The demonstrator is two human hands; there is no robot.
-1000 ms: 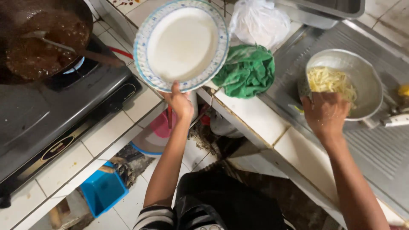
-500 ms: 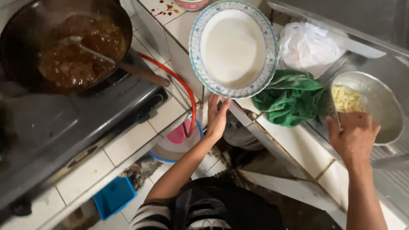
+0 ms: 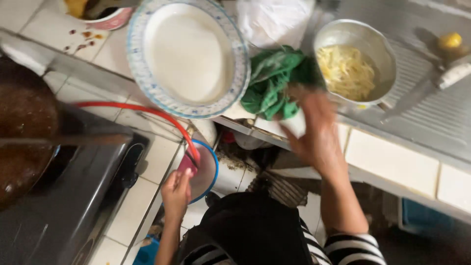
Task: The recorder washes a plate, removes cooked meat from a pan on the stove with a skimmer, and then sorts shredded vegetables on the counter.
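At far left, pan of brown sauce (image 3: pixel 22 132) on stove. Left hand (image 3: pixel 176 192) low by counter edge, fingers loosely curled, holding nothing. White plate (image 3: pixel 189 54) on tiles. Right hand (image 3: pixel 316 130) blurred, spread, over green cloth (image 3: pixel 272 81), beside noodle bowl (image 3: pixel 354 61). Best: steady hand, grip bowl rim firmly.

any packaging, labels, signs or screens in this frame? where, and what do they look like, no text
White plastic bag: top centre of the counter, behind the green cloth, between the patterned plate and the metal bowl of noodles; crumpled, translucent white, contents not visible.
No labels, signs or screens visible.
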